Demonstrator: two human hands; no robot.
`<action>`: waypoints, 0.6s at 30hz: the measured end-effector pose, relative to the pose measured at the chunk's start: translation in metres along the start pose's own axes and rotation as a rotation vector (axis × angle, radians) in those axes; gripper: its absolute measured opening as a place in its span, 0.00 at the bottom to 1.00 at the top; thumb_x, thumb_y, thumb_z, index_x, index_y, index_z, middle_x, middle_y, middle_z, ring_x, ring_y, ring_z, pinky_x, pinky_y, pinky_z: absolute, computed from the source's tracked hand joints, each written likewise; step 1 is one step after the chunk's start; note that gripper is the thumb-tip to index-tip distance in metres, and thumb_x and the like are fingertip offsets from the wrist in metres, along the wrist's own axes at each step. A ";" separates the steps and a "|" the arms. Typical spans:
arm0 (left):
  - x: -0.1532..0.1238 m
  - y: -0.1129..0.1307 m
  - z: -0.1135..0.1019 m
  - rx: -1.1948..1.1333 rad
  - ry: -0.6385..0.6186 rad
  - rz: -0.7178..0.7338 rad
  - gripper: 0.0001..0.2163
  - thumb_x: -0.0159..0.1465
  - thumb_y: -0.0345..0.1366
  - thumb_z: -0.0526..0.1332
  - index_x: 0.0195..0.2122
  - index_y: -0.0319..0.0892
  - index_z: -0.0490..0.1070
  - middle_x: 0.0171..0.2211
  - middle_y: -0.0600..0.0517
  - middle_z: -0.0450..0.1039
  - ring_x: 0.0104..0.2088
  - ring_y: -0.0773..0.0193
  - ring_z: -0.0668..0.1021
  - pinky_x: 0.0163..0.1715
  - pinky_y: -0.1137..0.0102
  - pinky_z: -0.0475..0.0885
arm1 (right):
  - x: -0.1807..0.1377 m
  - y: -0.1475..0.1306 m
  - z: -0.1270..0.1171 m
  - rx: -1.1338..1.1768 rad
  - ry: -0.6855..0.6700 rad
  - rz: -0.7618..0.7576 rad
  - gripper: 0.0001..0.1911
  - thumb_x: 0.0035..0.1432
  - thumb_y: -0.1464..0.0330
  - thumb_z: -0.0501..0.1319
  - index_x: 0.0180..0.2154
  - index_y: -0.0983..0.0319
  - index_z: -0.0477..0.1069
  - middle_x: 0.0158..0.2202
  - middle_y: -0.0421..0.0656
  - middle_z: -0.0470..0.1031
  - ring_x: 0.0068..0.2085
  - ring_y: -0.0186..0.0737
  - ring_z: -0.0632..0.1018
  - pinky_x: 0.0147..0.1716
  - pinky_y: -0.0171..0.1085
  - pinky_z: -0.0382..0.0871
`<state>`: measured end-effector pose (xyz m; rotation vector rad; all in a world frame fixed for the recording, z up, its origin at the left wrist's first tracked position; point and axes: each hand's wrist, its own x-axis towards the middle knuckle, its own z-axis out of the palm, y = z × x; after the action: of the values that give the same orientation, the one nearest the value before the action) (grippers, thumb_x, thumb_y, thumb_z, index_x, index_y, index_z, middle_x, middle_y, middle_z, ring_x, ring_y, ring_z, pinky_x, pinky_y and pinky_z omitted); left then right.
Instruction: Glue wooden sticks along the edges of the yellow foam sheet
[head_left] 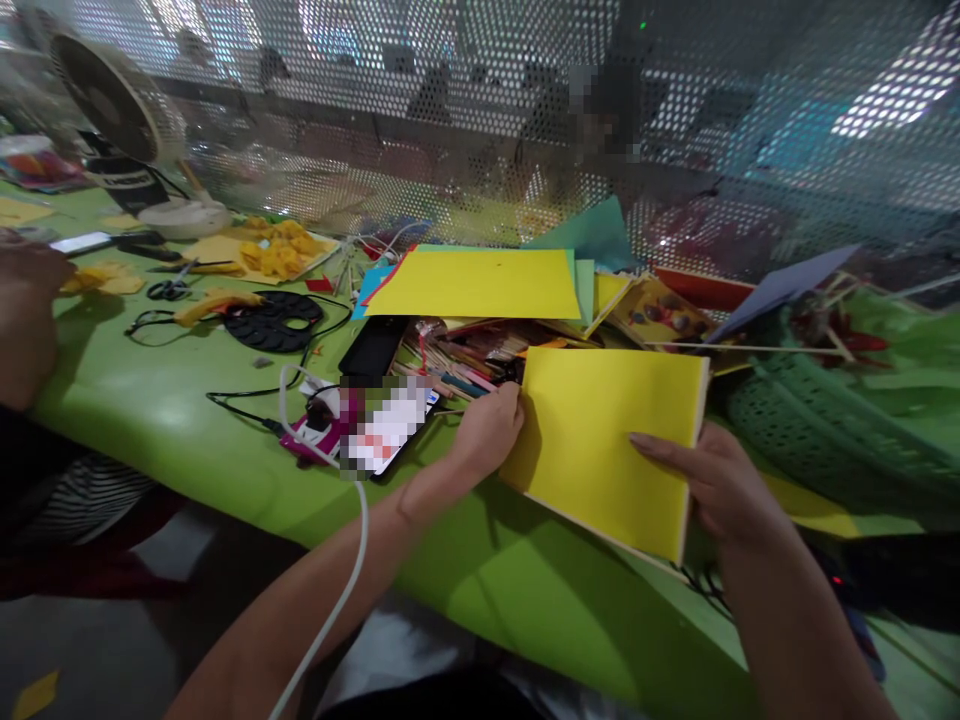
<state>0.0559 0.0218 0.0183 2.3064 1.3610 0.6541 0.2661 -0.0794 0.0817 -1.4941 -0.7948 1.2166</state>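
Note:
A flat square yellow board [592, 440] with pale edge strips is tilted up between my two hands over the green table. Its left edge is pinched by my left hand [491, 425], whose fingertips are partly hidden behind it. On the other side, my right hand [709, 470] grips the right edge, thumb flat on the yellow face and fingers out of sight underneath. Behind the board lies a stack of coloured paper [472, 285], a yellow sheet on top. Thin sticks [457, 365] lie loose just beyond my left hand. A lit phone [394, 430] rests left of that hand.
A green basket [795, 410] stands at the right. A white cable [364, 540] crosses near my left forearm. Leftward are a magenta power strip [319, 430], a black palette-like disc [274, 320], scissors [172, 285] and a fan [112, 100]. Another person's hand [30, 300] is at far left.

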 end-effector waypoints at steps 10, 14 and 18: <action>0.001 -0.003 -0.002 -0.071 0.072 0.036 0.09 0.71 0.30 0.47 0.39 0.42 0.66 0.33 0.49 0.75 0.35 0.61 0.76 0.32 0.70 0.64 | 0.004 0.000 -0.006 -0.062 -0.014 -0.012 0.17 0.42 0.62 0.73 0.38 0.57 0.79 0.43 0.48 0.83 0.39 0.59 0.84 0.35 0.48 0.82; 0.004 -0.008 -0.002 -0.068 0.059 0.080 0.10 0.72 0.32 0.47 0.38 0.42 0.66 0.32 0.50 0.75 0.33 0.61 0.76 0.31 0.70 0.63 | 0.005 0.000 -0.009 -0.064 -0.004 -0.017 0.17 0.42 0.62 0.73 0.37 0.57 0.79 0.43 0.48 0.83 0.40 0.59 0.83 0.36 0.49 0.82; 0.006 -0.013 -0.001 -0.036 0.039 0.122 0.10 0.72 0.34 0.47 0.39 0.42 0.67 0.33 0.49 0.75 0.33 0.60 0.76 0.32 0.69 0.64 | 0.005 0.000 -0.010 -0.033 -0.002 0.014 0.18 0.40 0.63 0.74 0.38 0.57 0.80 0.43 0.47 0.83 0.39 0.58 0.84 0.36 0.49 0.81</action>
<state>0.0482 0.0330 0.0135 2.3744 1.2221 0.7587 0.2770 -0.0778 0.0803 -1.5281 -0.8107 1.2211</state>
